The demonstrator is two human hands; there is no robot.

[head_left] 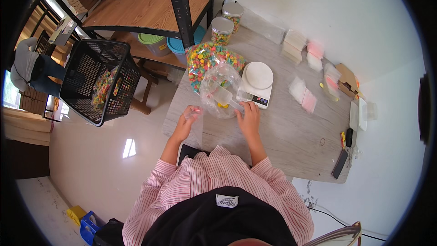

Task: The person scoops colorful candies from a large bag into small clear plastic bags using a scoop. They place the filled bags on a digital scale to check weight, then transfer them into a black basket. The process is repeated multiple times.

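My left hand (186, 121) pinches the top of a small clear plastic bag (197, 131) at the table's left edge. The fingers of my right hand (248, 119) are closed on the handle of a clear plastic scoop (222, 95), whose bowl lies in the open mouth of a large clear bag (209, 104). Behind that mouth the bag bulges with small colourful candies or cereal pieces (208, 58). Just right of it stands a white digital kitchen scale (259, 75) with a bare round platform. Whether the scoop holds anything is unclear.
Two lidded jars (222, 29) stand at the back. Stacks of small packets (302, 94), a cardboard box (347, 80) and a phone (339, 164) lie to the right. A black plastic crate (99, 75) with filled bags is at left, beside a shelf (146, 10). Another person (34, 68) bends beyond it.
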